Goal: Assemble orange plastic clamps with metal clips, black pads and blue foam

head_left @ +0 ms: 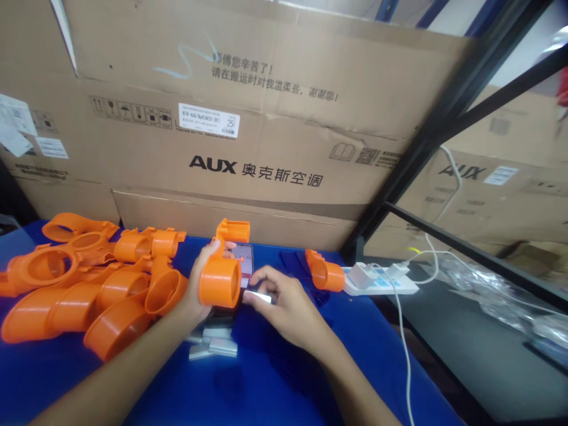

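Observation:
My left hand (200, 273) is closed around an orange plastic holder (220, 283) with a round cup at its lower end and a bracket on top. Close to its right side, my right hand (288, 299) pinches a small silvery-white flat piece (259, 296) between thumb and fingers. The piece and the holder appear apart. Below my left hand, several similar silvery flat pieces (223, 346) lie on the blue table surface (261, 384). A phone with a lit screen (245, 260) stands behind the orange holder, partly hidden by it.
Many orange holders (75, 307) are heaped on the left. Another orange holder (327, 276) lies at the right, beside a white power strip (381, 281) with plugs and a white cable (403, 349). A large cardboard box (266, 207) stands behind, next to a black metal frame (399, 168).

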A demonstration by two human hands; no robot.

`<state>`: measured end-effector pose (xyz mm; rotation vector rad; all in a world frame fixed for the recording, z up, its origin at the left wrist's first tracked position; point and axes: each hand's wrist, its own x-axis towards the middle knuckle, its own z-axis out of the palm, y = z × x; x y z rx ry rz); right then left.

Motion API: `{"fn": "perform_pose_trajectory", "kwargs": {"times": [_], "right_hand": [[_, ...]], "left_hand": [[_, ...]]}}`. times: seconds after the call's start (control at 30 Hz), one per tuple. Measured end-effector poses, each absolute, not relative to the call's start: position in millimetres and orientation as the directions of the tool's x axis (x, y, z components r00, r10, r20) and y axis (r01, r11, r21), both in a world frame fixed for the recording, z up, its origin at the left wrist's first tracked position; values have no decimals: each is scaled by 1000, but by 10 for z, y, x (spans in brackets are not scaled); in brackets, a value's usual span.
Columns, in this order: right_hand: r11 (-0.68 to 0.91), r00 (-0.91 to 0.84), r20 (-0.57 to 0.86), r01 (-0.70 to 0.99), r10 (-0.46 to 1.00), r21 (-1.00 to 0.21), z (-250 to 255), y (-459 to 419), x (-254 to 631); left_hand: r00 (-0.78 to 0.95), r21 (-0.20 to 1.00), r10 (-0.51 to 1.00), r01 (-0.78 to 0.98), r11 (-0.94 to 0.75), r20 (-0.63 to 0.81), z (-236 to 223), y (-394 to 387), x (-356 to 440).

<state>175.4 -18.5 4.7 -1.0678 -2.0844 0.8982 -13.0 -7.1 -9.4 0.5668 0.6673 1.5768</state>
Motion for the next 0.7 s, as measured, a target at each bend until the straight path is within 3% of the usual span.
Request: {"fn": "perform_pose_trajectory", "kwargs": {"times": [0.2,0.43,0.5,0.7], "right_hand": [[279,-258,257,53,931,-959,18,-76,1777],[188,-185,243,-273,952,-943,17,-7,1801],[198,-175,253,-283,951,-938,19,9,1805],[320,11,321,-102,947,-942,-29,79,1819]], "left_hand": [[-113,730,992,-683,-35,-59,-208,-52,-99],[-106,719,989,-695,-2,-99,-250,-89,-39],[-106,726,990,-687,-5,-94,-257,-101,-23],[-99,731,989,-682,15,-113,-304,-78,-8]]}}
